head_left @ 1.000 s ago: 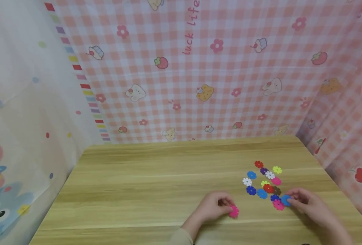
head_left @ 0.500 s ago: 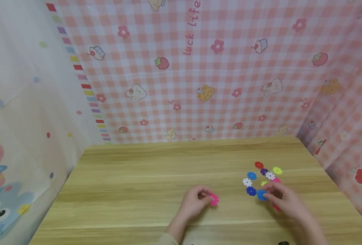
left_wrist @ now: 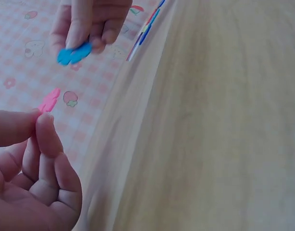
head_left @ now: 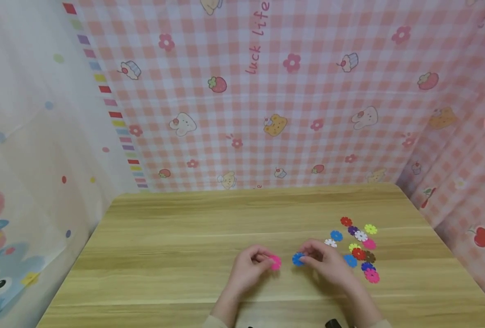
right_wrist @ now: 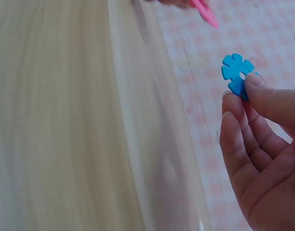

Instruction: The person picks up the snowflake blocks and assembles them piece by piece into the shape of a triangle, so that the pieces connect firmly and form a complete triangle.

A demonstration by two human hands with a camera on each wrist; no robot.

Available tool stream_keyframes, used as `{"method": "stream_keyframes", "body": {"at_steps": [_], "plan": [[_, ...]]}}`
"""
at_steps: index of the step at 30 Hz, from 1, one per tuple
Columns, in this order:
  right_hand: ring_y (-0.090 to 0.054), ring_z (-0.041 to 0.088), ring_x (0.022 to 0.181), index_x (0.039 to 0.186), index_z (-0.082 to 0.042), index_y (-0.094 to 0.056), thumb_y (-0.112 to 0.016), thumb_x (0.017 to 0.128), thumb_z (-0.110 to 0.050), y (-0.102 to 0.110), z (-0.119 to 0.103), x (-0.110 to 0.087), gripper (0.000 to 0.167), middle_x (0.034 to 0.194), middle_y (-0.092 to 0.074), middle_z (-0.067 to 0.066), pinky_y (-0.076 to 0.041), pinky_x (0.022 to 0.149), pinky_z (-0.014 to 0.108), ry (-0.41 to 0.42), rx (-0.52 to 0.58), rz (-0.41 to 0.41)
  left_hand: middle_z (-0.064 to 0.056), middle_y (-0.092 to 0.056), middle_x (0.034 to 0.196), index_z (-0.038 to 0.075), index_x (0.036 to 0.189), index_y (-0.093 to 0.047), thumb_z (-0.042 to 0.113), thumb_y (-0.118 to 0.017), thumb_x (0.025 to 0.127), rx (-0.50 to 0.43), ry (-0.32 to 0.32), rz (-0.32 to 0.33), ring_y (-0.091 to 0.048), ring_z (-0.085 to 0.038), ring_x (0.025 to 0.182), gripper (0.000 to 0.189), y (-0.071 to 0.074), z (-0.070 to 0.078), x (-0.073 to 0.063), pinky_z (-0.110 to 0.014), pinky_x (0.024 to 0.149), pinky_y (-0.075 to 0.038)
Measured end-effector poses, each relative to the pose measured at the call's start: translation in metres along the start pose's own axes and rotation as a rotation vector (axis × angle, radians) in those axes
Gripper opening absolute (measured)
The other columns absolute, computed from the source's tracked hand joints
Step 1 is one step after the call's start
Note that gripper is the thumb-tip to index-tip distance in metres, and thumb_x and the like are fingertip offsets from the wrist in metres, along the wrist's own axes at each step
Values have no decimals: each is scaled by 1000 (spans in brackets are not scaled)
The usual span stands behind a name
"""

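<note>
Hands: left hand pinches a pink disc, right hand a blue disc, each by a small part of the rim. Discs near each other but apart, over the middle of the worktop, well short of its far edge.

Risks, as judged: thin grips. A sideways push could swivel either disc or flick it loose. Angles look mismatched in the wrist views, the pink nearly edge-on, so if pressed together like this, notches could miss and rims skid. Loose discs lie in a group toward the worktop's right edge, close to the right hand; a wide swing back could scatter them.

Pose: forearms converge from the near side. Right thumb beside the blue disc's centre hole, spare fingers loosely bent. Left thumb and index fingertip meet at the pink rim, other fingers curled beneath.
</note>
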State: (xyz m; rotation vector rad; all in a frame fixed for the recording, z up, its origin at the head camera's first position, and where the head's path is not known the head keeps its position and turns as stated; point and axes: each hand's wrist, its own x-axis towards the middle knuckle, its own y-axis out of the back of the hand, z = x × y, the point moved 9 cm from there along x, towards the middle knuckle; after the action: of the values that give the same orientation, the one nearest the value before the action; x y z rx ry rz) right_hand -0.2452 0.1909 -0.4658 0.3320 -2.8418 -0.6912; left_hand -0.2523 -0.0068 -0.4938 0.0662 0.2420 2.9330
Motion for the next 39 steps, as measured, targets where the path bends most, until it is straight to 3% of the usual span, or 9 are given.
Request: {"method": "stream_keyframes", "body": {"at_steps": [7, 16, 26, 33, 39], "plan": [[-63, 15, 84, 102, -5, -68, -73, 87, -6, -23, -10, 10, 16, 91, -69, 2, -53, 77, 26, 5, 51, 42, -2, -62, 77, 0, 96, -69, -1, -72, 82, -94, 33, 53, -58, -13, 72, 15, 10, 0, -4, -24, 65, -52], [-63, 14, 79, 92, -9, -69, -75, 84, -5, -33, -5, 16, 10, 85, -68, -2, -52, 74, 25, -132, 65, 155, -4, -63, 77, -5, 96, -68, -3, -73, 82, -177, 85, 93, -60, -14, 70, 14, 19, 0, -3, -32, 69, -58], [-64, 15, 81, 87, -8, -69, -75, 81, 2, -37, -11, 19, 13, 85, -69, 1, -53, 78, 25, -103, 131, 188, -9, -68, 82, -14, 98, -63, -10, -67, 85, -279, 77, 20, -67, -14, 69, 15, 16, 2, -2, -34, 69, -59], [-62, 14, 77, 82, -8, -69, -75, 79, 6, -40, -15, 21, 16, 81, -68, 2, -54, 74, 25, -60, 132, 209, -22, -68, 87, -12, 94, -63, -12, -65, 85, -314, 105, 21, -66, -13, 66, 9, 18, 4, -3, -29, 68, -58], [-62, 14, 75, 81, -6, -69, -76, 78, 7, -43, -17, 22, 15, 82, -68, 4, -54, 72, 26, -16, 133, 180, -20, -68, 85, -13, 94, -62, -14, -65, 84, -322, 114, 7, -66, -13, 66, 10, 18, 4, -2, -30, 69, -59]]}}
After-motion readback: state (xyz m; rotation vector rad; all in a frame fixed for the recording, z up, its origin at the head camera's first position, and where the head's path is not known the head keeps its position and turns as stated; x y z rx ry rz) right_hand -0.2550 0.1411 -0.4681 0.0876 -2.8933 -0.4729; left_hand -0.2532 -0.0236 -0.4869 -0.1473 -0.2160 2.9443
